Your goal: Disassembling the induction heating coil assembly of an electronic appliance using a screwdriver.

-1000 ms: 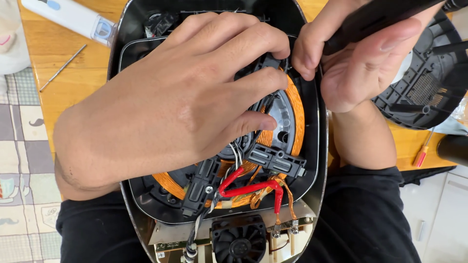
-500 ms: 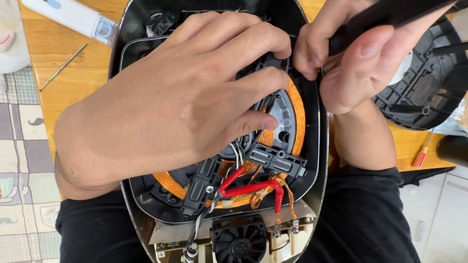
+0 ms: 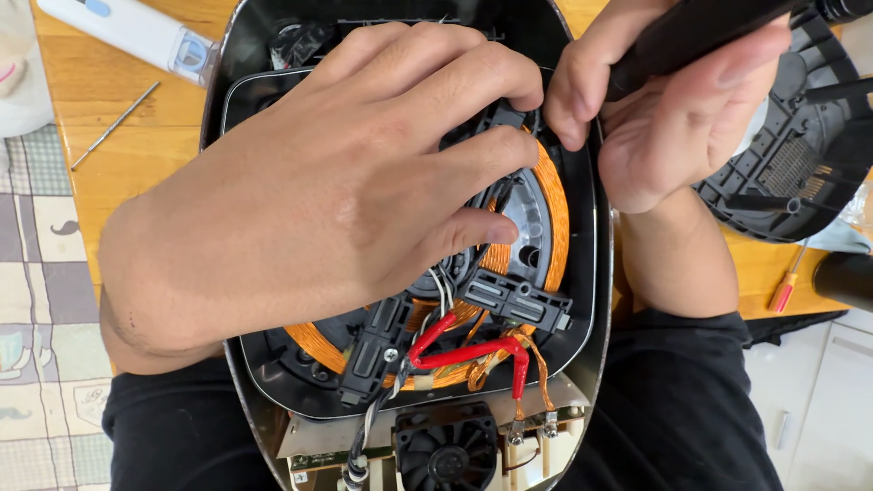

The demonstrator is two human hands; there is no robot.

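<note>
An opened black appliance (image 3: 596,300) lies upside down across my lap, showing an orange copper coil (image 3: 553,205), black plastic brackets (image 3: 514,300), red-sleeved wires (image 3: 464,353) and a small fan (image 3: 450,455). My left hand (image 3: 309,200) is spread flat over the coil, its fingertips pressing on the black bracket near the centre. My right hand (image 3: 664,118) sits at the appliance's upper right rim and grips a black tool handle (image 3: 700,32), whose tip is hidden between the two hands.
A wooden table (image 3: 127,136) carries a white pen-shaped device (image 3: 127,32), a thin metal rod (image 3: 114,125), a removed black plastic cover (image 3: 791,155) and a red-handled screwdriver (image 3: 784,291). A checked cloth (image 3: 41,300) lies at the left.
Both hands hold nearly the same place. The right hand and its tool handle have shifted very slightly.
</note>
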